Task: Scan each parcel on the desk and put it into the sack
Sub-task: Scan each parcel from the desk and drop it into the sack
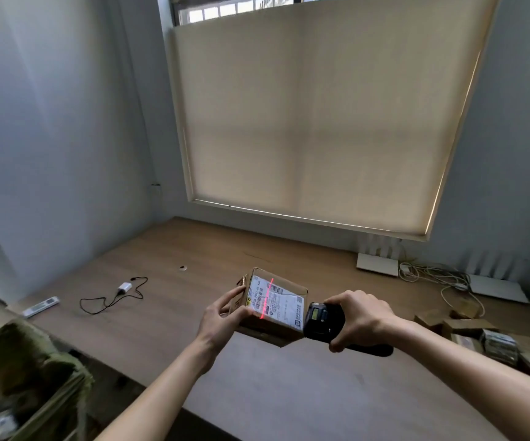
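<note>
Parcel (273, 305) gripped in left hand (222, 316) above desk (168, 313), scanner (322, 323) clasped in right hand (359, 316) at 3 o'clock; sack (31, 370) toward 8 o'clock, nearer left hand.

Sack (31, 370) blurred, cut by left edge; parcel pile (486, 338) cut by right edge; label (276, 302) print unreadable.

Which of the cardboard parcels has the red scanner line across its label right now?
The brown cardboard parcel held up in the left hand; the others lie piled at the desk's right edge.
</note>
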`<move>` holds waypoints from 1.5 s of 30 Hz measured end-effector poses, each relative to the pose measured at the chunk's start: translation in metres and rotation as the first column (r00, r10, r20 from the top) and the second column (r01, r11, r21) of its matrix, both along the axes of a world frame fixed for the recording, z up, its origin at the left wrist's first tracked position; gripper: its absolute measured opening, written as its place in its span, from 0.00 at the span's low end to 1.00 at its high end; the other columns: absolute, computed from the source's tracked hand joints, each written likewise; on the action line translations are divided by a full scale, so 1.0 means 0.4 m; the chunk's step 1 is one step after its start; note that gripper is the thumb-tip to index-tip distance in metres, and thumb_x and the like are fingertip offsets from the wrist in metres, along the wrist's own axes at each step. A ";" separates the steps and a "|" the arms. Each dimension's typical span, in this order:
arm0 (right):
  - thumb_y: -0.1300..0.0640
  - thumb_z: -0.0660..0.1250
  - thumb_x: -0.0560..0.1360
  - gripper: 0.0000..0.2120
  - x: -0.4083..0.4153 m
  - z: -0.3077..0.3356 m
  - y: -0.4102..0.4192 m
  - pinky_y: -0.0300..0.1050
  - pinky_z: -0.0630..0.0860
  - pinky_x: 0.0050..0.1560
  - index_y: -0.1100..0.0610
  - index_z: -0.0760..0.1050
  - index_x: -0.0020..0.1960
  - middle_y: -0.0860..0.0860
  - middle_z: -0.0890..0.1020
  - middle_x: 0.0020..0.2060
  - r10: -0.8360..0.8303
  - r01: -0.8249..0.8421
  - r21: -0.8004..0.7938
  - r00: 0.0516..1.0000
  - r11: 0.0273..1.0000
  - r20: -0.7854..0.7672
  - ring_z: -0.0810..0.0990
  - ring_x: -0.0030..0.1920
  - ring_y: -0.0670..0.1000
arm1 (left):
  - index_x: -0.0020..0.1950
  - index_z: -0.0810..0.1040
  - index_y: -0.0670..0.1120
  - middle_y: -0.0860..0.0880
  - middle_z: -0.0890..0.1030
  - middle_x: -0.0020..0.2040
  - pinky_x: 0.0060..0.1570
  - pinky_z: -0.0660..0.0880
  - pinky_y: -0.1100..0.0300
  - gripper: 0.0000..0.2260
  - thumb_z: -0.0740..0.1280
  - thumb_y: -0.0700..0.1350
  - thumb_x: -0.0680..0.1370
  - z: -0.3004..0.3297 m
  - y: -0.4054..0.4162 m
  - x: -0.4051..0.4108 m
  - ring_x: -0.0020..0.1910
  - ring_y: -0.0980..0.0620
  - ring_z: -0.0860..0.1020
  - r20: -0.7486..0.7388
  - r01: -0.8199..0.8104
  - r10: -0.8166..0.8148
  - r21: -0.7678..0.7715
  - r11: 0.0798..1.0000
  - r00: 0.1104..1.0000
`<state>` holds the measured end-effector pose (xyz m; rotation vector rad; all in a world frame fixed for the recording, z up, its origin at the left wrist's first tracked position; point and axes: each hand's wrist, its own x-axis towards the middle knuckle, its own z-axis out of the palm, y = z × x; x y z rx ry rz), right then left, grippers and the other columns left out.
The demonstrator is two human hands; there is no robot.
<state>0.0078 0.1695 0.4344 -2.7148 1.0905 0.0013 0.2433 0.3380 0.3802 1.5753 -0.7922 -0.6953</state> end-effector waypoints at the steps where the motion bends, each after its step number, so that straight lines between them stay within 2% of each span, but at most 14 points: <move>1: 0.39 0.77 0.53 0.34 0.016 0.003 0.012 0.44 0.80 0.44 0.39 0.80 0.59 0.42 0.84 0.46 0.002 -0.002 -0.006 1.000 1.000 0.001 0.82 0.46 0.47 | 0.62 0.78 0.66 0.49 0.84 0.57 0.47 0.76 0.67 0.25 0.73 0.53 0.65 0.001 0.012 0.013 0.56 0.54 0.81 -0.001 -0.004 0.004 -0.001 1.000 1.000; 7: 0.40 0.76 0.52 0.32 0.116 0.027 0.089 0.45 0.79 0.44 0.40 0.79 0.56 0.43 0.84 0.44 0.012 -0.012 -0.023 1.000 1.000 0.009 0.82 0.45 0.48 | 0.61 0.78 0.67 0.48 0.84 0.56 0.49 0.77 0.63 0.25 0.73 0.55 0.65 0.007 0.093 0.105 0.56 0.53 0.81 -0.013 -0.023 0.023 -0.003 1.000 1.000; 12: 0.39 0.77 0.53 0.32 0.211 0.045 0.160 0.41 0.72 0.37 0.38 0.79 0.57 0.41 0.83 0.43 0.050 -0.049 -0.025 0.998 0.998 0.033 0.81 0.45 0.46 | 0.57 0.78 0.70 0.49 0.84 0.56 0.50 0.77 0.62 0.23 0.73 0.58 0.62 0.020 0.174 0.193 0.57 0.52 0.81 -0.015 -0.049 0.049 -0.019 0.999 0.999; 17: 0.39 0.78 0.55 0.32 0.325 0.047 0.236 0.42 0.77 0.40 0.39 0.79 0.59 0.41 0.83 0.46 0.099 -0.099 -0.008 0.994 0.995 0.048 0.81 0.46 0.46 | 0.61 0.76 0.69 0.47 0.82 0.59 0.54 0.77 0.58 0.23 0.73 0.57 0.66 0.023 0.282 0.288 0.59 0.50 0.79 -0.012 -0.081 0.081 -0.026 0.996 0.997; 21: 0.41 0.80 0.56 0.28 0.443 0.029 0.304 0.46 0.81 0.47 0.44 0.80 0.54 0.42 0.84 0.46 0.087 -0.119 0.164 0.977 0.979 0.193 0.83 0.48 0.47 | 0.64 0.75 0.68 0.47 0.82 0.59 0.62 0.77 0.49 0.28 0.73 0.60 0.63 0.017 0.399 0.375 0.61 0.49 0.78 -0.022 -0.157 0.157 -0.034 0.987 0.987; 24: 0.49 0.84 0.59 0.23 0.556 0.006 0.376 0.41 0.81 0.46 0.49 0.82 0.52 0.46 0.86 0.43 0.062 -0.190 0.352 0.936 0.917 0.345 0.85 0.45 0.46 | 0.66 0.76 0.64 0.47 0.84 0.58 0.60 0.78 0.50 0.28 0.73 0.57 0.65 0.003 0.505 0.443 0.59 0.49 0.81 -0.115 -0.249 0.241 -0.058 0.967 0.964; 27: 0.54 0.85 0.63 0.20 0.691 -0.012 0.475 0.35 0.78 0.40 0.50 0.82 0.53 0.44 0.86 0.40 0.103 -0.305 0.470 0.907 0.828 0.407 0.85 0.41 0.44 | 0.71 0.73 0.60 0.48 0.84 0.58 0.54 0.79 0.55 0.31 0.72 0.57 0.67 -0.016 0.616 0.517 0.57 0.50 0.82 -0.207 -0.362 0.343 -0.058 0.931 0.916; 30: 0.55 0.84 0.65 0.20 0.842 -0.036 0.576 0.31 0.77 0.39 0.49 0.83 0.54 0.44 0.87 0.41 0.147 -0.404 0.544 0.879 0.735 0.454 0.85 0.42 0.42 | 0.75 0.68 0.58 0.47 0.79 0.66 0.66 0.73 0.45 0.35 0.72 0.59 0.68 -0.044 0.726 0.602 0.65 0.46 0.76 -0.260 -0.485 0.464 -0.020 0.874 0.847; 32: 0.56 0.85 0.65 0.19 0.946 -0.058 0.640 0.31 0.77 0.38 0.51 0.84 0.54 0.47 0.87 0.42 0.173 -0.452 0.567 0.862 0.688 0.477 0.85 0.40 0.42 | 0.76 0.67 0.58 0.47 0.75 0.70 0.68 0.71 0.44 0.33 0.73 0.58 0.73 -0.068 0.808 0.661 0.68 0.46 0.73 -0.272 -0.550 0.531 0.006 0.835 0.803; 35: 0.58 0.84 0.65 0.18 1.092 -0.099 0.726 0.35 0.79 0.39 0.53 0.85 0.53 0.50 0.87 0.41 0.227 -0.512 0.590 0.841 0.624 0.491 0.84 0.38 0.45 | 0.76 0.66 0.58 0.51 0.71 0.66 0.58 0.68 0.54 0.30 0.72 0.56 0.75 -0.115 0.927 0.742 0.61 0.52 0.71 -0.280 -0.621 0.612 0.067 0.781 0.739; 39: 0.59 0.85 0.63 0.20 1.269 -0.181 0.814 0.39 0.83 0.44 0.50 0.84 0.53 0.52 0.87 0.46 0.316 -0.557 0.628 0.829 0.543 0.461 0.87 0.42 0.47 | 0.72 0.68 0.59 0.51 0.73 0.64 0.60 0.71 0.49 0.26 0.72 0.52 0.76 -0.186 1.048 0.841 0.59 0.52 0.73 -0.276 -0.694 0.697 0.126 0.709 0.662; 42: 0.56 0.85 0.62 0.27 1.419 -0.277 0.865 0.36 0.82 0.45 0.53 0.82 0.59 0.50 0.87 0.48 0.407 -0.570 0.647 0.819 0.506 0.404 0.86 0.43 0.42 | 0.68 0.71 0.59 0.52 0.79 0.57 0.51 0.77 0.52 0.21 0.71 0.49 0.77 -0.259 1.105 0.939 0.54 0.53 0.78 -0.319 -0.749 0.756 0.175 0.639 0.571; 44: 0.53 0.86 0.60 0.32 1.513 -0.348 0.894 0.40 0.82 0.51 0.51 0.80 0.62 0.47 0.86 0.49 0.440 -0.567 0.660 0.817 0.493 0.374 0.85 0.46 0.43 | 0.68 0.72 0.58 0.51 0.80 0.55 0.49 0.78 0.52 0.20 0.71 0.48 0.77 -0.311 1.129 1.001 0.53 0.51 0.79 -0.334 -0.768 0.790 0.232 0.597 0.513; 45: 0.51 0.86 0.59 0.32 1.555 -0.384 0.906 0.43 0.82 0.54 0.50 0.80 0.62 0.46 0.86 0.49 0.454 -0.565 0.663 0.815 0.491 0.359 0.85 0.48 0.45 | 0.67 0.72 0.57 0.51 0.80 0.54 0.44 0.79 0.55 0.20 0.70 0.47 0.77 -0.338 1.138 1.030 0.51 0.52 0.80 -0.335 -0.773 0.804 0.258 0.580 0.491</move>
